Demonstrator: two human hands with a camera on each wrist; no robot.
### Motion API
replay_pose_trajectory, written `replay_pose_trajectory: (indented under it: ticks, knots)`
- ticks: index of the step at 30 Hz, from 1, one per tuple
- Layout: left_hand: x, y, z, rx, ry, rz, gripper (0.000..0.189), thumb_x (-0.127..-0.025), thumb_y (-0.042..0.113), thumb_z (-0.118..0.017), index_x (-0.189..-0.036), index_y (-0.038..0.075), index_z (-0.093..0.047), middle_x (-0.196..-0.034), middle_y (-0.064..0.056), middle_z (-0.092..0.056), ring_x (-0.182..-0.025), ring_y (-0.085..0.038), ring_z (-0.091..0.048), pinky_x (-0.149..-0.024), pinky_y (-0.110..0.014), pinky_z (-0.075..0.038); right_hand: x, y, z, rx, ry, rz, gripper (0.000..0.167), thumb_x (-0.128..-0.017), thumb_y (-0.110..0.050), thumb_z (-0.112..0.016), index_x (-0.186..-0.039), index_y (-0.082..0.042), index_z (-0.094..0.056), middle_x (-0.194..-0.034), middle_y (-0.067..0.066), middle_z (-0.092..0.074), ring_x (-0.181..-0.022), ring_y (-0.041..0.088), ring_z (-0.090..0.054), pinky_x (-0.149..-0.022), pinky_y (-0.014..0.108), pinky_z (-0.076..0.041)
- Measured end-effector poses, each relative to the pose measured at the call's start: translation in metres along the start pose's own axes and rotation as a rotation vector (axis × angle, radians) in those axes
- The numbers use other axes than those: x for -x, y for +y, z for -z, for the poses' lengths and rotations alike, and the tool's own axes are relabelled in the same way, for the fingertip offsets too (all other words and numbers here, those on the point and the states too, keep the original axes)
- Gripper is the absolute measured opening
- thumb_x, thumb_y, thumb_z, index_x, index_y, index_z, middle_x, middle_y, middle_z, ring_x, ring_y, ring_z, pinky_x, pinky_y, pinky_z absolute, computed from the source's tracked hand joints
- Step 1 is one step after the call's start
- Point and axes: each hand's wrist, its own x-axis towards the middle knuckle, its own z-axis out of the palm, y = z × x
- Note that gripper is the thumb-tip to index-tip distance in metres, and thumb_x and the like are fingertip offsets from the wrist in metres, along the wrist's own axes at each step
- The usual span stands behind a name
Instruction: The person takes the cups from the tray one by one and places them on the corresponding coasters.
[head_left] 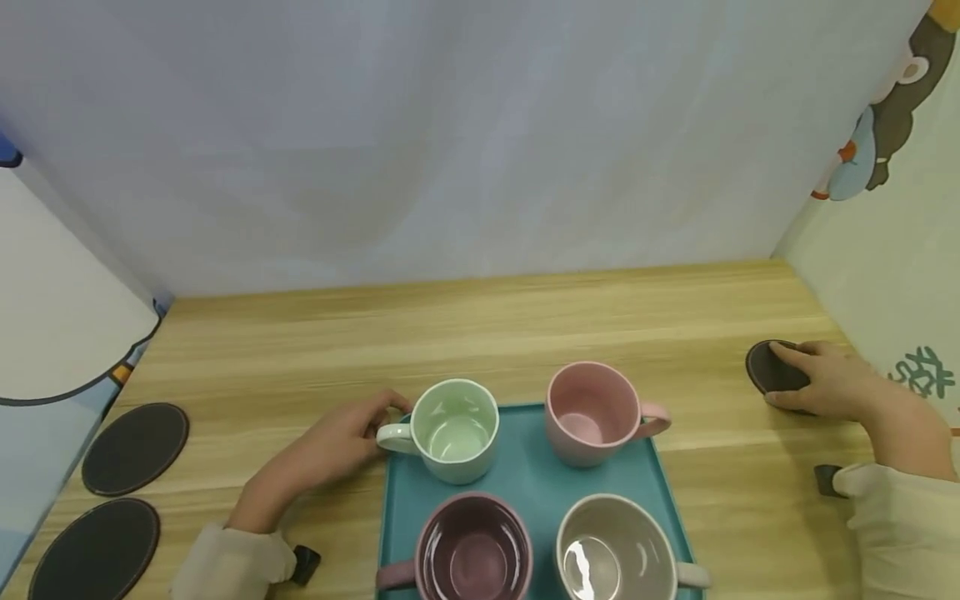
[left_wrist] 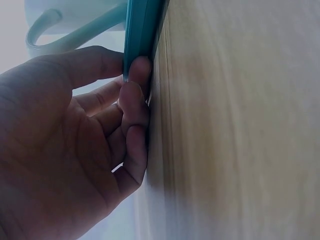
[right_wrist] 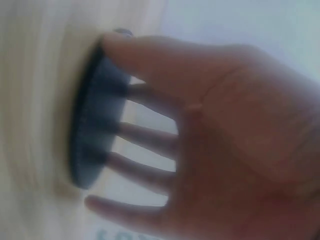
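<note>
My left hand (head_left: 341,437) pinches the tray (head_left: 521,446) by its corner edge, stiff-looking, weighty under breakable mugs (head_left: 456,442); low grip suits. My right hand (head_left: 832,383), fingers spread, nearly straight, touches the coaster (head_left: 777,375) on the table's (head_left: 375,333) right: likely light, best lifted by its rim.

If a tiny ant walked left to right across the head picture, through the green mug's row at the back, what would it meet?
Dark round coaster → left grip → green mug → pink mug → another dark coaster → right grip.
</note>
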Motion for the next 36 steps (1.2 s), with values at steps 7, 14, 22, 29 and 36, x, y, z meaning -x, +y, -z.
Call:
replay_pose_trajectory:
  ticks: [7,14,22,29,36]
  knots:
    - [0.0,0.001,-0.002,0.01,-0.011,0.01,0.049,-0.086,-0.002,-0.059,-0.132,0.016,-0.061,-0.084,0.002,-0.063,-0.074,-0.014,-0.054,-0.069,-0.029,-0.046,-0.008,-0.003,-0.004,0.027,0.078,0.007,0.086,-0.101,-0.049,-0.065,-0.152,0.013,-0.033,-0.139,0.053,-0.035,-0.119,0.077,-0.041,-0.092,0.081,-0.045]
    - [0.0,0.0,-0.005,0.001,-0.019,0.02,0.048,-0.086,-0.002,-0.06,-0.13,0.015,-0.061,-0.085,0.001,-0.066,-0.075,-0.015,-0.056,-0.071,-0.031,-0.048,-0.024,-0.014,-0.002,0.009,0.081,-0.003,0.088,-0.1,-0.05,-0.066,-0.153,0.013,-0.033,-0.139,0.052,-0.036,-0.121,0.077,-0.04,-0.094,0.081,-0.043]
    - [-0.001,0.004,-0.004,-0.026,0.009,0.01,0.042,-0.09,0.003,-0.06,-0.13,0.017,-0.061,-0.082,0.003,-0.063,-0.073,-0.014,-0.055,-0.07,-0.032,-0.047,-0.056,-0.022,0.015,0.012,0.086,0.022,0.088,-0.1,-0.046,-0.068,-0.152,0.016,-0.032,-0.137,0.052,-0.034,-0.121,0.075,-0.037,-0.094,0.081,-0.043]
    - [-0.001,0.002,-0.008,0.008,-0.001,-0.007,0.044,-0.089,0.0,-0.06,-0.13,0.014,-0.062,-0.087,0.003,-0.068,-0.077,-0.013,-0.057,-0.074,-0.033,-0.048,-0.088,-0.023,0.028,0.042,0.071,0.052,0.083,-0.099,-0.041,-0.068,-0.147,0.019,-0.036,-0.139,0.054,-0.035,-0.125,0.075,-0.036,-0.104,0.081,-0.036]
    - [0.0,0.005,-0.008,-0.021,0.03,0.001,0.04,-0.091,0.003,-0.059,-0.128,0.018,-0.062,-0.082,0.002,-0.061,-0.075,-0.015,-0.055,-0.072,-0.032,-0.048,-0.106,-0.027,0.043,-0.002,0.041,0.022,0.085,-0.102,-0.044,-0.064,-0.15,0.019,-0.032,-0.143,0.056,-0.027,-0.128,0.074,-0.035,-0.105,0.08,-0.039]
